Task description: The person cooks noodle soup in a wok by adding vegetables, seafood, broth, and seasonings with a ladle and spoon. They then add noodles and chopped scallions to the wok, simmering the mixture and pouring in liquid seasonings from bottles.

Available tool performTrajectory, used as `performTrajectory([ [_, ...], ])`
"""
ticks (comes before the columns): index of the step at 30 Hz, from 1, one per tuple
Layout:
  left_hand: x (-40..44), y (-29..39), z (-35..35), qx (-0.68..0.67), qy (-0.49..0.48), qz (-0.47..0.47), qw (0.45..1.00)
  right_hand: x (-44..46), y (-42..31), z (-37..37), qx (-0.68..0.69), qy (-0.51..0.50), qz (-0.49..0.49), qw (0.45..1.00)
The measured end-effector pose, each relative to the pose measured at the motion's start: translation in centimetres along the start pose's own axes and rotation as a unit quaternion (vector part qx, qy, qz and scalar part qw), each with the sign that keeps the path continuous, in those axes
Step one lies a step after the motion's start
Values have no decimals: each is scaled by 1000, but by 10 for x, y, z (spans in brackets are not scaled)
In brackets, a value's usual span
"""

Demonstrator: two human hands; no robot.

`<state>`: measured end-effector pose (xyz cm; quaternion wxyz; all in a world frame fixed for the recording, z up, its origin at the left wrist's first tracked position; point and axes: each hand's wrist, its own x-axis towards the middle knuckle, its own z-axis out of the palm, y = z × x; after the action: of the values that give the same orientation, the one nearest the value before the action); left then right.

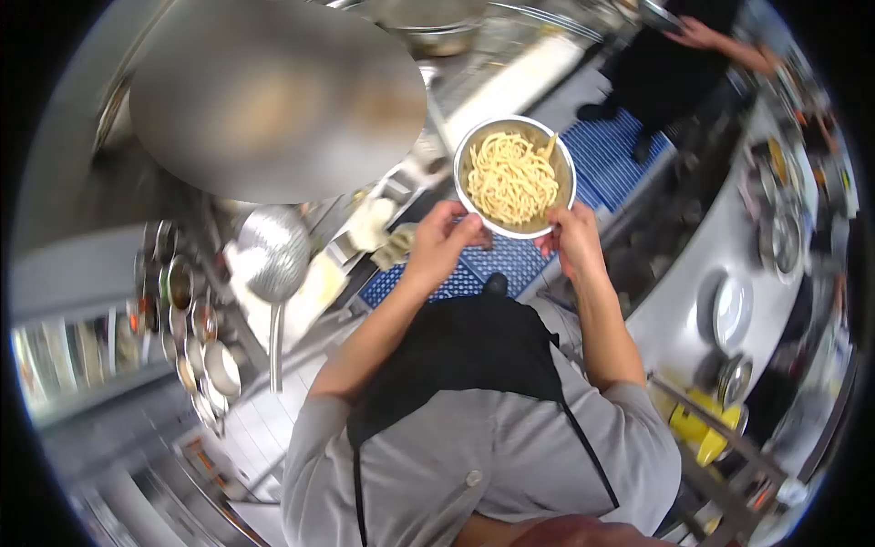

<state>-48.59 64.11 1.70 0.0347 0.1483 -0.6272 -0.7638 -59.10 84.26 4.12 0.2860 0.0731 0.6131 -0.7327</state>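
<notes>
A round metal bowl [462,150] full of pale noodles [510,178] is held out in front of the black apron [447,351]. My left hand [442,239] grips the bowl's rim at its lower left, thumb on the edge. On the lower right of the rim, my right hand [572,239] holds it with the fingers partly under the bowl. A utensil or piece of food at the bowl's upper right edge is too small to make out.
A large wok [273,100] lies at the upper left, blurred. Below it rests a perforated ladle [273,255]. Small containers [221,367] line the left. A steel counter [670,314] with a white plate [732,310] curves along the right. Another person [674,77] stands at the upper right.
</notes>
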Motion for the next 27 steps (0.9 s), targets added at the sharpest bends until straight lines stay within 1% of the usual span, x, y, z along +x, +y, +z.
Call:
performTrajectory([
  [1, -7, 3, -11, -17, 42, -7, 999, 0, 7, 22, -23, -27, 0, 999],
  [2, -16, 9, -20, -48, 82, 11, 995, -2, 11, 38, -45, -48, -2, 998],
  [5, -42, 19, -64, -107, 156, -10, 982, -9, 14, 85, -90, -125, -21, 988],
  [6, -52, 28, -75, -160, 187, -2, 969, -12, 13, 97, -71, -167, -28, 983],
  [7, -58, 31, -91, -172, 197, 8, 965, -1, 16, 102, -150, -167, -64, 972],
  [9, -74, 40, -131, -192, 207, 27, 959, 39, 39, 90, -296, -156, -145, 931],
  [10, -83, 52, -142, -221, 228, 38, 947, 63, 63, 77, -544, -42, -416, 728],
  [11, -89, 59, -157, -219, 250, 53, 942, 69, 74, 77, -627, -19, -322, 710],
  [13, -97, 71, -191, -213, 290, 83, 929, 73, 87, 90, -547, -35, -174, 818],
  [14, -99, 70, -217, -213, 299, 97, 925, 88, 104, 88, -529, -31, -180, 829],
  [16, -99, 85, -251, -197, 322, 131, 917, 107, 110, 82, -541, 29, -193, 818],
  [17, -97, 92, -268, -179, 337, 148, 912, 99, 103, 96, -545, 59, -199, 812],
  [18, -94, 100, -285, -167, 345, 154, 911, 88, 90, 103, -474, 38, -139, 868],
  [19, -91, 108, -302, -154, 352, 159, 909, 62, 76, 122, -406, 32, -129, 904],
  [21, -77, 119, -332, -135, 361, 170, 907, 37, 65, 132, -415, 20, -147, 898],
  [23, -61, 132, -356, -124, 365, 180, 905, 19, 56, 145, -301, -31, -169, 938],
  [24, -51, 139, -361, -132, 368, 179, 903, 19, 51, 148, -293, -49, -144, 944],
  [27, -11, 152, -382, -61, 391, 170, 903, -7, -5, 206, -275, -145, -154, 938],
])
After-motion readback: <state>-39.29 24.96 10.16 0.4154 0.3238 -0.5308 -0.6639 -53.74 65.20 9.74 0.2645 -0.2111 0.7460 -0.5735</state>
